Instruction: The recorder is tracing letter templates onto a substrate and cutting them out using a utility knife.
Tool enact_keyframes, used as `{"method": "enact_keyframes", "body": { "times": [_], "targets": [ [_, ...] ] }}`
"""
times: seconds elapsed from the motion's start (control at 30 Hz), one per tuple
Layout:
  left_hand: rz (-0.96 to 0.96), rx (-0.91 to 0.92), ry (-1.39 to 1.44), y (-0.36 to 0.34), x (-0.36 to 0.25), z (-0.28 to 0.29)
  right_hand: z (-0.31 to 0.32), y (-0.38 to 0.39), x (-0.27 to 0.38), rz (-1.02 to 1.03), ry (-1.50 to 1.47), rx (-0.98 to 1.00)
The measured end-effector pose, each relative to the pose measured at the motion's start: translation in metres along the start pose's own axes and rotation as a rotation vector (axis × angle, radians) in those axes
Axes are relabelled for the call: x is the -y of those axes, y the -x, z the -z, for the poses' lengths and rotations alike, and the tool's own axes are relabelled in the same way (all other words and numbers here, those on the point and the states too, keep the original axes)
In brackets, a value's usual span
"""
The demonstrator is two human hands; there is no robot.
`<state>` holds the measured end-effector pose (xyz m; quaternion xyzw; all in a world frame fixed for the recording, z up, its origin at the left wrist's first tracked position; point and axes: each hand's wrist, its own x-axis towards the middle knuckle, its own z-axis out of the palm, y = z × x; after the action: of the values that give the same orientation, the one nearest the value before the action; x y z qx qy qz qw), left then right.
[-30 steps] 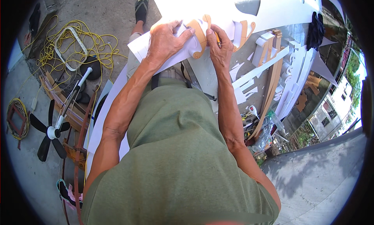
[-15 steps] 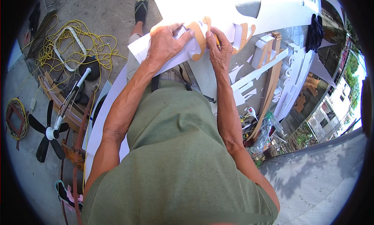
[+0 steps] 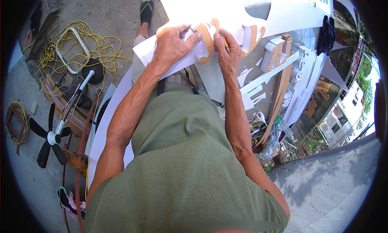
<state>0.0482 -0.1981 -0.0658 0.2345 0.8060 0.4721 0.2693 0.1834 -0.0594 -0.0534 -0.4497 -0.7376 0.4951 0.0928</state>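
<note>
The tan cut-out (image 3: 207,44) presents a smooth, matt face; the white sheet (image 3: 142,51) is smooth. The shirt (image 3: 186,164) is matt cloth, the clear wrap (image 3: 273,143) glossy plastic.

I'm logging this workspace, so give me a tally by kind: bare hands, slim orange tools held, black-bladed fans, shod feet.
Bare hands: 2 (left hand, right hand)
Slim orange tool: 1
Black-bladed fan: 1
Shod foot: 1
Total: 5

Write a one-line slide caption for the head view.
Left hand on a tan cutout, right hand with a slim orange tool.
</note>
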Motion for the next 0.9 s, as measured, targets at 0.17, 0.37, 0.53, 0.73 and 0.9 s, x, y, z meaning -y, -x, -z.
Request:
{"method": "enact_keyframes", "body": {
  "times": [0.17,0.37,0.53,0.73,0.9],
  "targets": [
    [-0.012,0.008,-0.018,-0.0006,-0.0008,0.0012,0.0007,0.0000,-0.0002,-0.002,0.007,0.012],
    [-0.015,0.007,-0.030,-0.0017,0.0008,0.0011,0.0006,-0.0008,-0.0017,-0.007,0.013,0.005],
    [-0.012,0.025,-0.104,-0.0026,-0.0068,0.0063,0.0005,-0.0016,0.0005,-0.018,0.000,0.008],
    [-0.020,0.038,-0.115,-0.0045,-0.0050,0.0061,0.0007,-0.0024,-0.0023,-0.013,0.002,0.006],
    [-0.013,0.031,-0.102,-0.0040,-0.0050,0.0066,0.0009,-0.0015,0.0005,-0.023,0.000,0.012]
  ]
}}
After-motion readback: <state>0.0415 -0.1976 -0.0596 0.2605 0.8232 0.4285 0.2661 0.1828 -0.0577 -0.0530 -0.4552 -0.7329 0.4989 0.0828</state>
